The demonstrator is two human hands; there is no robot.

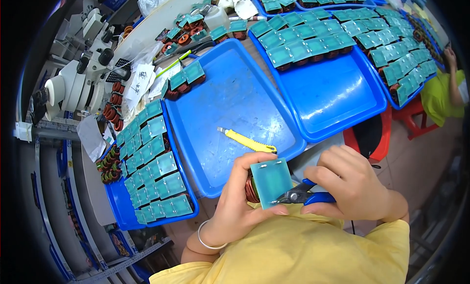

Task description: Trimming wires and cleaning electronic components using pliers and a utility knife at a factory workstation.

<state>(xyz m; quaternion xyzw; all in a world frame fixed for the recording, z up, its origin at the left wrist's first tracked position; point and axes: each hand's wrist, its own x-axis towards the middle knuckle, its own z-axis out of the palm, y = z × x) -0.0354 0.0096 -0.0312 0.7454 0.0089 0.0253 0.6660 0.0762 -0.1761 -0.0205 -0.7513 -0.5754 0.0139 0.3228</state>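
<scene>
My left hand (234, 202) is closed around a copper-wound coil with a square green board (272, 182) on top, held up in front of my yellow shirt. Metal pins stand out at the board's upper edge. In my right hand (350, 182) is a pair of side cutters (299, 194) with blue handles, fingers wrapped round them. The cutter tips are at the board's lower left corner, by a pin there; whether the jaws have closed on it I cannot tell. Beyond the board, a yellow utility knife (250, 141) lies in a blue tray (210, 179).
Several finished-looking rows of green-board coils fill the left tray (111, 198), the far right tray (410, 99) and the back of the right tray (338, 115). Loose coils (183, 33), papers (138, 83) and a white microscope (56, 90) stand behind. At right is another person's arm (453, 71).
</scene>
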